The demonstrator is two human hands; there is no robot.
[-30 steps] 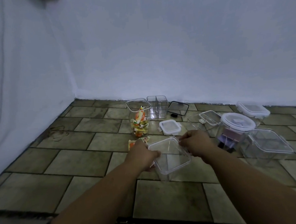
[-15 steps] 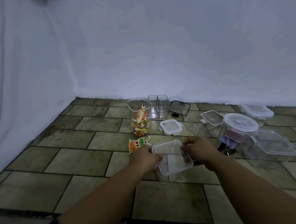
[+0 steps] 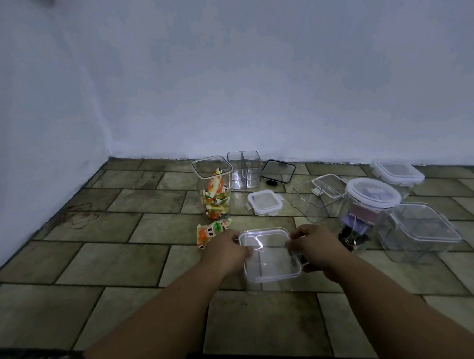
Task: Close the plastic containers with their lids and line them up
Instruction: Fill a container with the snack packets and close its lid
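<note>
A clear square container with its clear lid [image 3: 270,255] on top stands on the tiled floor in front of me. My left hand [image 3: 226,251] grips its left edge and my right hand [image 3: 315,246] grips its right edge. Behind it stand a tall open jar of snack packets [image 3: 214,188], an open divided container [image 3: 245,169], a black-rimmed lid [image 3: 279,171] and a small white-rimmed lid [image 3: 264,202]. At right are an open clear box [image 3: 317,197], a round lidded jar [image 3: 370,199], a lidded white-rimmed box [image 3: 397,175] and a large lidded clear box [image 3: 419,228].
A loose snack packet [image 3: 212,230] lies on the floor just left of my left hand. White walls [image 3: 225,84] meet at the far left corner. Bare tiles [image 3: 97,255] stretch to the left and in front of me.
The container between my hands has gone from tilted to level and come slightly nearer to me. Both hands have stayed on its edges.
</note>
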